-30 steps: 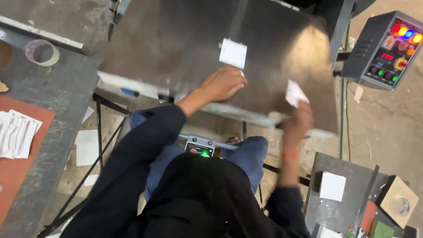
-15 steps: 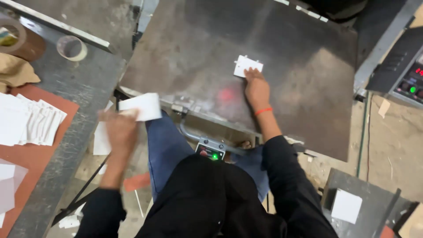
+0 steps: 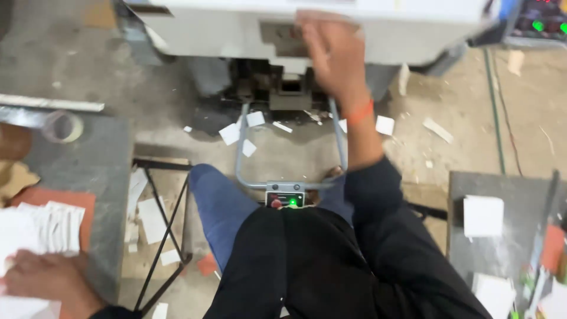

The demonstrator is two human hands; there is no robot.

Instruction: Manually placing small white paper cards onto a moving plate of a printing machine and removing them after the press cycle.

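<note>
Blocking the whole 12 o'clock side: white machine body [image 3: 248,29], right hand [image 3: 333,56] lying against its front edge. Standing at 9 o'clock: grey table [image 3: 82,177], roll of tape [image 3: 62,126] near its far edge, white paper stack [image 3: 44,227] crowding its near end under the left hand [image 3: 47,277]. Barring the centre lane: grey tubular handle [image 3: 242,153]. Closing 3 o'clock: side table [image 3: 466,189].
</note>
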